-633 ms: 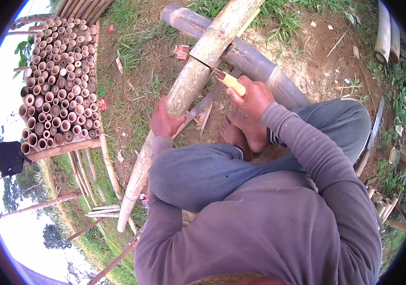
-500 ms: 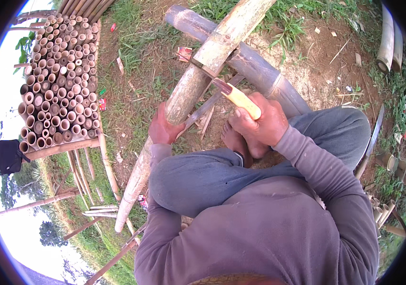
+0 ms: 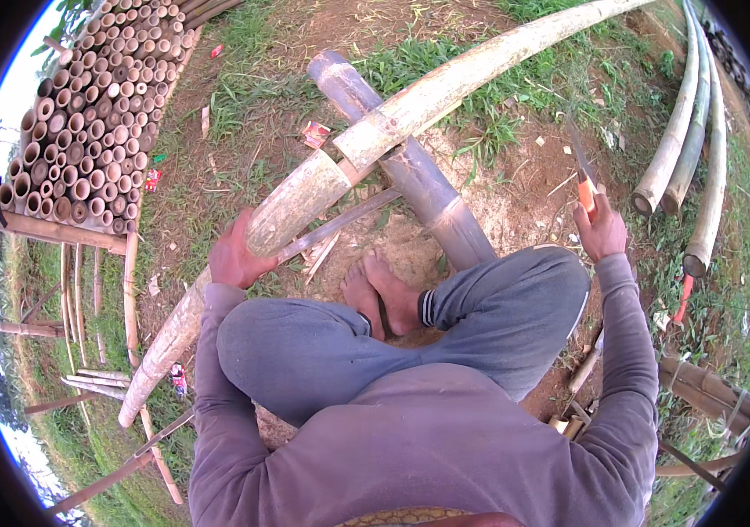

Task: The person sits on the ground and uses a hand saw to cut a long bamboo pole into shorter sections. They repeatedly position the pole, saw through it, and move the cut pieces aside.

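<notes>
My left hand (image 3: 239, 253) is wrapped round a pale bamboo piece (image 3: 300, 200), whose lower part slants down past my left knee. At its upper end a gap separates it from a long pale bamboo pole (image 3: 472, 77), which runs away to the upper right. That pole rests across a dark, thick bamboo log (image 3: 419, 176) on the ground. Out to the right, away from the bamboo, my right hand (image 3: 602, 230) is closed on the orange handle of a handsaw (image 3: 586, 189). Its thin blade points away from me and is blurred toward the tip.
A large stack of cut bamboo tubes (image 3: 85, 132) stands at the left. Long bamboo poles (image 3: 704, 176) lie at the right, near a red-handled tool (image 3: 684, 299). A thin strip of bamboo (image 3: 340, 224) lies before my bare feet (image 3: 375, 290). A red wrapper (image 3: 315, 133) is on the ground.
The saw has come out of the cut and moved right with my right hand. The bamboo piece under my left hand now stands apart from the long pole. My view has shifted.
</notes>
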A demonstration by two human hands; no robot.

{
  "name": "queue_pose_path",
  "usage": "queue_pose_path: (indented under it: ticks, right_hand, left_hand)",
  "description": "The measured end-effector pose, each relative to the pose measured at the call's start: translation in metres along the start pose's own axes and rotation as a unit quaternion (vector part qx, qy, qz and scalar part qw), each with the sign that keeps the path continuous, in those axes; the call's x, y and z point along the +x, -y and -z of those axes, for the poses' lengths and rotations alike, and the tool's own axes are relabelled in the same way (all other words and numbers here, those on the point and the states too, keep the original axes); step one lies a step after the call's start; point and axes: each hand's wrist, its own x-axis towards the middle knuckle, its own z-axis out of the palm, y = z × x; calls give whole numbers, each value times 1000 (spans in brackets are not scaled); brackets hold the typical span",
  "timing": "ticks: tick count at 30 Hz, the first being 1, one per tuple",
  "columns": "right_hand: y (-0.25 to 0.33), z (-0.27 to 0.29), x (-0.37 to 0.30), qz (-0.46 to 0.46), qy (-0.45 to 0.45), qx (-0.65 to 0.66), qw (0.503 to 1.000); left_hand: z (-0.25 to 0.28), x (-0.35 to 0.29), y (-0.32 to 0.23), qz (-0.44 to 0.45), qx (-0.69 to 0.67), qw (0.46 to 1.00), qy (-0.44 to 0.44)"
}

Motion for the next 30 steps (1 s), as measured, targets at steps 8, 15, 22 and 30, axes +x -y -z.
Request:
queue_pose_path:
  ticks: [8,15,22,30]
  right_hand:
    - [38,-81,78,188,200,-45,960]
    - [333,-37,-23,146,372,569,719]
    - [344,-52,-54,35,391,632,668]
    - [249,2,58,32,277,646,711]
  left_hand:
    - [72,-69,-25,-16,26,995,-96]
    - [89,-94,-51,-46,17,995,-85]
    - [84,-164,-3,50,12,913,-405]
    - [-3,-268,181,397,-673,163,-602]
